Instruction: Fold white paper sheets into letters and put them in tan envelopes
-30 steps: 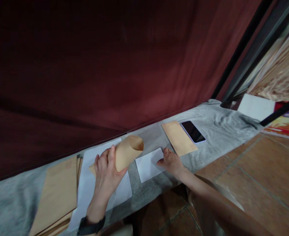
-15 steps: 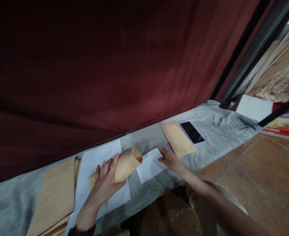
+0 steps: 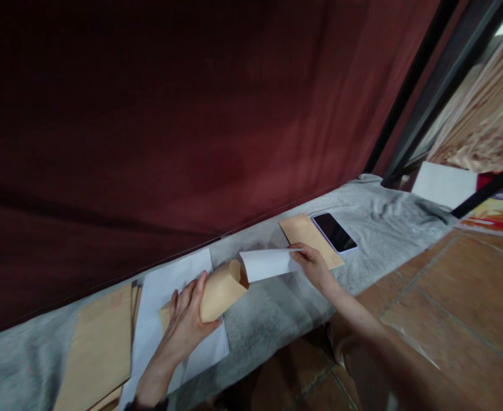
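My left hand [image 3: 185, 322] grips a brown envelope [image 3: 223, 283], squeezed so that its mouth gapes toward the right. My right hand [image 3: 313, 264] pinches a folded white paper [image 3: 265, 264] by its right end and holds it off the grey cloth [image 3: 272, 319], its left edge right at the envelope's mouth. Under my left hand lie white sheets [image 3: 165, 285].
A stack of brown envelopes [image 3: 97, 348] lies at the left. Another brown envelope [image 3: 302, 231] and a black phone [image 3: 334, 232] rest on the cloth to the right. A dark red curtain [image 3: 169, 125] hangs close behind. Brown floor tiles [image 3: 461, 297] lie at the right.
My right hand lifted the white paper off the cloth and brought it to the envelope's mouth. My left hand lowered the envelope slightly, still holding it open.
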Available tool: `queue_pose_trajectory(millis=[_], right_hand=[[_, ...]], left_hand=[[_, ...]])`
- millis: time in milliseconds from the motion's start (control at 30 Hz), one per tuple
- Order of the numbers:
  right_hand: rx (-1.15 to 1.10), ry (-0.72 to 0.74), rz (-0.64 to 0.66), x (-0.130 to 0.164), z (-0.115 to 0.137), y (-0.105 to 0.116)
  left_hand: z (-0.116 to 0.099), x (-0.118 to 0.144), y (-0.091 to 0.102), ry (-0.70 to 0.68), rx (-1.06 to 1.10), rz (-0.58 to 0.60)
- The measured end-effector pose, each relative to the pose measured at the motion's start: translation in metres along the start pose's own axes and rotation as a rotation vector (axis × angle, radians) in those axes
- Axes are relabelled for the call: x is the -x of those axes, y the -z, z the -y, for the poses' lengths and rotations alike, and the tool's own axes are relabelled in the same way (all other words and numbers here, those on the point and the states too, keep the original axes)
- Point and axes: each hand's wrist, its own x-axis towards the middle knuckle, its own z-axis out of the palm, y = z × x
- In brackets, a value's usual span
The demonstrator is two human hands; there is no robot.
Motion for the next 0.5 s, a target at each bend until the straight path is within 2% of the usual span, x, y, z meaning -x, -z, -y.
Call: queue_pose_trajectory(millis=[233,500], right_hand=[[-0.128,-0.001,0.053,0.004,0.010,-0.006],[0.073,0.068,0.108,0.004,0.014,0.001]], left_hand=[[-0.005,-0.004,0.003,-0.068,-0.064,-0.096],[-0.006,-0.008,0.004,-0.113,-0.113,-0.172]])
